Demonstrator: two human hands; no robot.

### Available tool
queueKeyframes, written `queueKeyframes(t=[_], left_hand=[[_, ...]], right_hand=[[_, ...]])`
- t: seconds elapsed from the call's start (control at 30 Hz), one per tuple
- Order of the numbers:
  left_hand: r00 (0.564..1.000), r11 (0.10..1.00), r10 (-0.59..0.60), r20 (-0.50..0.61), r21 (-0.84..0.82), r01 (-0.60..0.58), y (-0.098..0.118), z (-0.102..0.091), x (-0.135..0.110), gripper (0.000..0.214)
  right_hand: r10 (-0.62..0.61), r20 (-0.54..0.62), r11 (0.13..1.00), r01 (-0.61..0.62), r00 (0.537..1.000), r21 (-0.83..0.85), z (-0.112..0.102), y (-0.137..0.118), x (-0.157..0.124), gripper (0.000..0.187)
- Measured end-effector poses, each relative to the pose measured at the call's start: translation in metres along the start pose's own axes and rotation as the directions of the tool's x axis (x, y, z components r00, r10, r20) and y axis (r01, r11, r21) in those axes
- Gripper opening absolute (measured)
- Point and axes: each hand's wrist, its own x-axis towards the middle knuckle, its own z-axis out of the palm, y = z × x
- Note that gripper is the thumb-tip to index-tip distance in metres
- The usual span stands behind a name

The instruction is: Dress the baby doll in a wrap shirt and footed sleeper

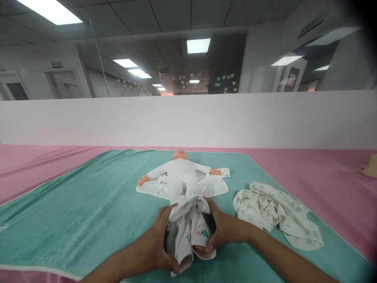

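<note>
A baby doll (180, 173) in a white top lies on its back on a teal mat (88, 204), arms spread over an open white garment (216, 188). Printed white trousers (188, 228) cover its legs, bunched at the waist. My left hand (160, 239) grips the left side of the trousers, fingers curled round the cloth. My right hand (219, 228) holds the right side, its fingers closed near the trouser leg opening.
A crumpled printed white garment (277, 214) lies on the mat to the right. The mat rests on a pink sheet (324, 173). A white partition wall (188, 118) runs behind. A pale object (370, 167) sits at the far right edge.
</note>
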Motion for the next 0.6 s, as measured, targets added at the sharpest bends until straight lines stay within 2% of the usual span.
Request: queueKeyframes(t=[0.1, 0.23, 0.4, 0.53, 0.6], left_hand=[[0.992, 0.989, 0.026, -0.120, 0.149, -0.008, -0.004, 0.024, -0.006, 0.117], [0.959, 0.986, 0.059, -0.277, 0.164, -0.013, 0.001, 0.041, -0.002, 0.085], [0.956, 0.993, 0.004, -0.295, 0.112, 0.030, 0.012, 0.046, -0.002, 0.066], [0.919, 0.991, -0.071, -0.389, 0.077, 0.109, 0.006, 0.062, -0.006, 0.061], [0.914, 0.992, -0.090, -0.395, 0.045, 0.117, 0.002, 0.069, -0.008, 0.055]], right_hand=[[-0.069, -0.108, 0.980, 0.047, 0.992, -0.193, 0.019, -0.004, -0.008, 0.118], [-0.143, -0.263, 0.956, 0.064, 0.954, -0.285, 0.036, -0.004, -0.006, 0.100], [-0.188, -0.343, 0.935, 0.060, 0.920, -0.350, 0.050, 0.007, -0.008, 0.081], [-0.199, -0.382, 0.925, 0.044, 0.903, -0.377, 0.058, 0.016, -0.015, 0.071], [-0.215, -0.384, 0.917, 0.050, 0.898, -0.395, 0.062, 0.022, -0.022, 0.067]])
